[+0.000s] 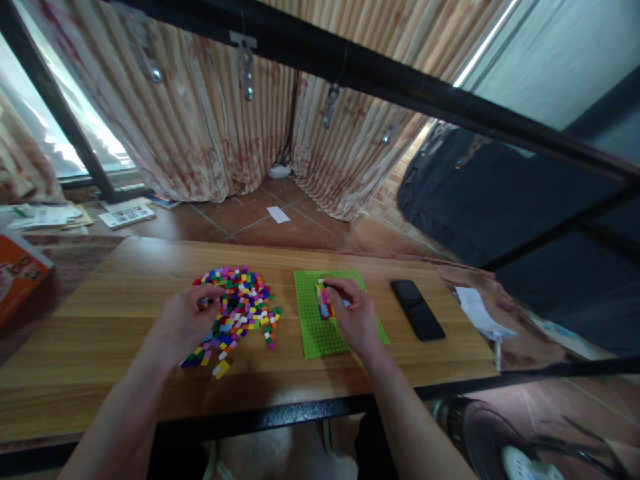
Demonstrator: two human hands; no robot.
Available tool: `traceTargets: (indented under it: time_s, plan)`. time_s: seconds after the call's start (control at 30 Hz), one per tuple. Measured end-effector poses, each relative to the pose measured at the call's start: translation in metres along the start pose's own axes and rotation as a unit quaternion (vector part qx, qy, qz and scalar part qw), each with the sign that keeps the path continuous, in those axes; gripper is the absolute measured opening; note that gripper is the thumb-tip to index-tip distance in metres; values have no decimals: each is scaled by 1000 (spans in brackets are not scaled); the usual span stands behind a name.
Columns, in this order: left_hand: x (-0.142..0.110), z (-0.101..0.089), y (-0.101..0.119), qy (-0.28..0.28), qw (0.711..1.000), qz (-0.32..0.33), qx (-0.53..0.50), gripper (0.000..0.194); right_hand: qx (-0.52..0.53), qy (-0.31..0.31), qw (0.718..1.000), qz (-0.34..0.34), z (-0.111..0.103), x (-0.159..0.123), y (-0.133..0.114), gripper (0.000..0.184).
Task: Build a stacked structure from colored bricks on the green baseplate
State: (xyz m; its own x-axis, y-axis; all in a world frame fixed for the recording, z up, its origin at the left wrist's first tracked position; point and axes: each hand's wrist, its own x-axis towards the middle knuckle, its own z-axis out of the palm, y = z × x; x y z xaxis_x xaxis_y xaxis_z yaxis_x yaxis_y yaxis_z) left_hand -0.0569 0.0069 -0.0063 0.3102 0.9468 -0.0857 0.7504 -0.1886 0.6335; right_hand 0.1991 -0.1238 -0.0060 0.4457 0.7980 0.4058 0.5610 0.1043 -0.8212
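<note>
My left hand (193, 319) reaches over a loose pile of small coloured building bricks (250, 303), its thumb and index finger bent towards each other among them. Whatever those fingertips hold, if anything, is too small to make out. To the right lies a green studded baseplate (320, 340), with a low multicoloured brick build (321, 300) standing on it. My right hand (354, 317) covers the right side of this build, its thumb and fingers closed on bricks there. The hand hides part of the build and plate.
A black phone (417, 309) lies right of the baseplate on the wooden table (150, 280). An orange box (23, 277) stands beyond the left end. Papers (483, 313) lie at the right. A dark metal bar (320, 60) with hanging clips crosses above.
</note>
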Motion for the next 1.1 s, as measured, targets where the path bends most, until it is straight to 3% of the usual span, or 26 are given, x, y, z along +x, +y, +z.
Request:
traceTargets:
  time_s: [0.13,0.33,0.53,0.8,1.1]
  plan:
    - [2,7,-7,-20,997,34,67,41,18,-9,1000,8,0,0,4,18]
    - [2,16,-1,-3,989,78,126,38,10,-2,1000,-23,-1,2,3,20]
    - [1,17,1,3,986,78,148,35,23,19,999,-16,-5,4,8,19]
    - [1,18,2,9,980,83,183,35,50,25,996,65,-12,7,18,22]
    - [2,9,11,7,981,66,181,36,-44,3,998,52,-25,8,11,21]
